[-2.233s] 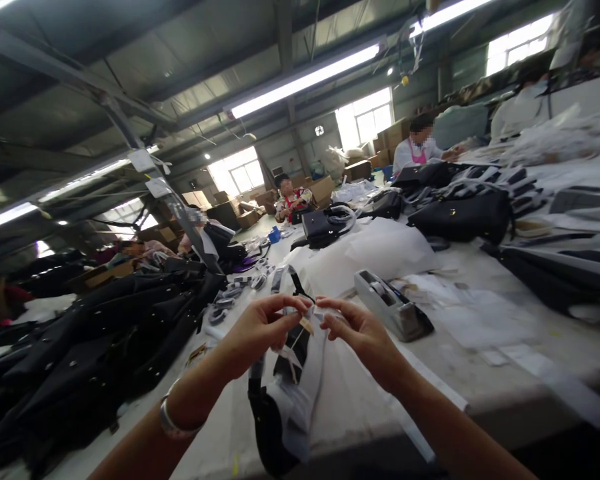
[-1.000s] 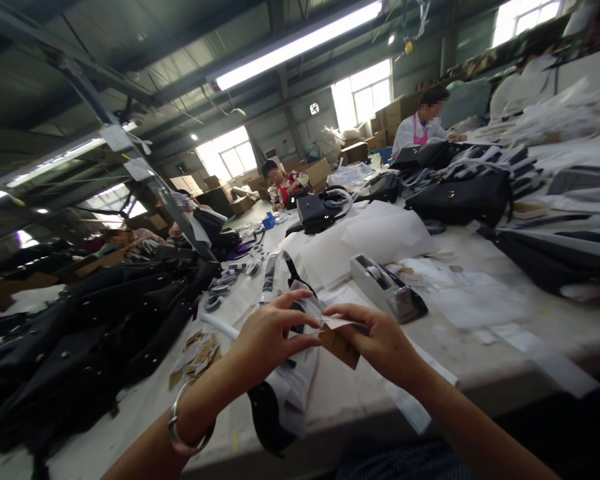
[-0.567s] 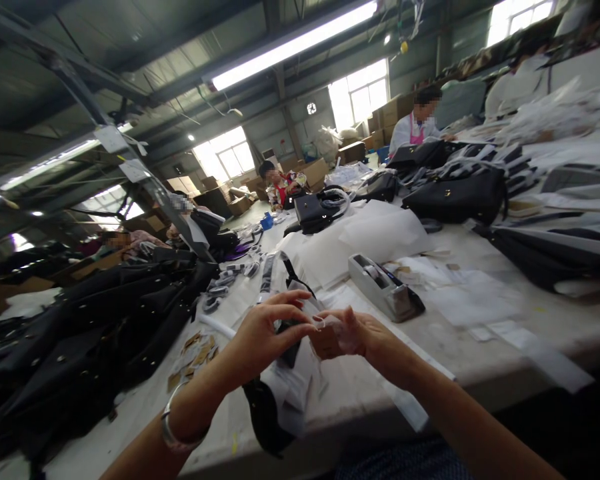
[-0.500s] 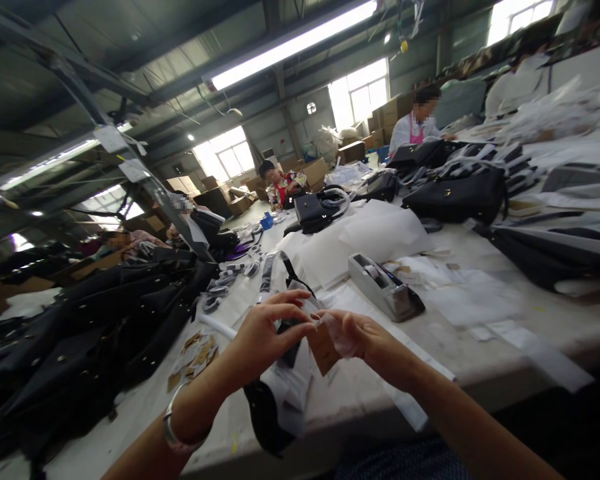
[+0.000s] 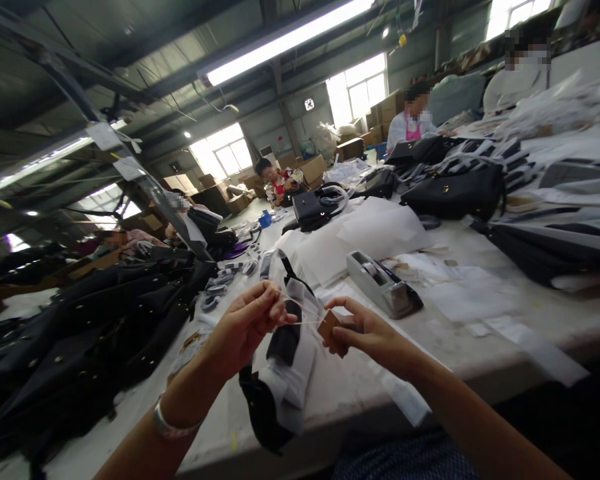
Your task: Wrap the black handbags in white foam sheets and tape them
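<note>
My left hand (image 5: pixel 247 321) is pinched closed on a thin pale string that runs across to a small brown card tag (image 5: pixel 329 324). My right hand (image 5: pixel 365 331) is closed on that tag. Both hands hover just above a black bag part wrapped in white paper (image 5: pixel 283 373), which lies on the white table (image 5: pixel 485 313) near its front edge. A strap from that bag sticks up behind my hands.
A grey tape dispenser (image 5: pixel 384 285) sits right of my hands. Sheets of white paper (image 5: pixel 370 237) lie behind it. A heap of black bags (image 5: pixel 95 327) fills the left side, more black handbags (image 5: pixel 457 193) stand far right. Several other people sit along the table's far side.
My hands have drawn apart, pulling the string taut between them. The tag has gone from flat between both hands to my right hand alone.
</note>
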The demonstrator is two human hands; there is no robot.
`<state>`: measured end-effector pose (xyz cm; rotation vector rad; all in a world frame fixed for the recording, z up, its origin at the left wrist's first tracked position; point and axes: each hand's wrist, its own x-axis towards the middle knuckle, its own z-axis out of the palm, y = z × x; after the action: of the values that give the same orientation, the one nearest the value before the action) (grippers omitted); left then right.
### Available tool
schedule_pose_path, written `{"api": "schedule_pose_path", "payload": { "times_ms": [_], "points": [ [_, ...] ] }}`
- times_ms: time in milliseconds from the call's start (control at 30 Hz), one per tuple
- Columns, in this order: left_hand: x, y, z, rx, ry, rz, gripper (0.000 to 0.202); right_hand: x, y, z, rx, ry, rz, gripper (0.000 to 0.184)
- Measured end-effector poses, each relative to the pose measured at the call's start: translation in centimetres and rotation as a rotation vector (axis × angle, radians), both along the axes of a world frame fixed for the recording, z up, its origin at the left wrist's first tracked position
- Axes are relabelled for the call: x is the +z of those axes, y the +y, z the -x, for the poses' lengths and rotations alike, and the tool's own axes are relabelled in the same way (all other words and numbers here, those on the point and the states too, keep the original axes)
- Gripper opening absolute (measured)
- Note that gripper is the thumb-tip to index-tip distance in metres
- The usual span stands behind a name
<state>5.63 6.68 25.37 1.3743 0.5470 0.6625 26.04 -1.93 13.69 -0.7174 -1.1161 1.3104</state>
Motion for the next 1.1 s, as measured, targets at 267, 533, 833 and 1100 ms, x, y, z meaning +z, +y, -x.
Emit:
{"api": "schedule_pose_path", "payload": {
  "times_ms": [267,533,833,1100],
  "points": [
    [0.2,-0.4,0.5,-0.170,0.344,-0.167,0.030,-0.1,-0.4,0.2,0.150,0.077,0.017,0.070],
    [0.4,-1.3,0.1,0.024,-0.097,-0.091,0.017,-1.7,0.5,3.0,0.265,0.030,0.074,0.067],
    [0.9,-2.3,0.0,-0.006,-0.128,-0.078,0.017,1.7,0.3,4.0,-0.518,-0.462,-0.280,0.048],
    [0.4,-1.7,1.8,0.069,0.001,-0.192,0.025,2.3,0.9,6.5,-0.231,0.026,-0.068,0.030]
  ]
}}
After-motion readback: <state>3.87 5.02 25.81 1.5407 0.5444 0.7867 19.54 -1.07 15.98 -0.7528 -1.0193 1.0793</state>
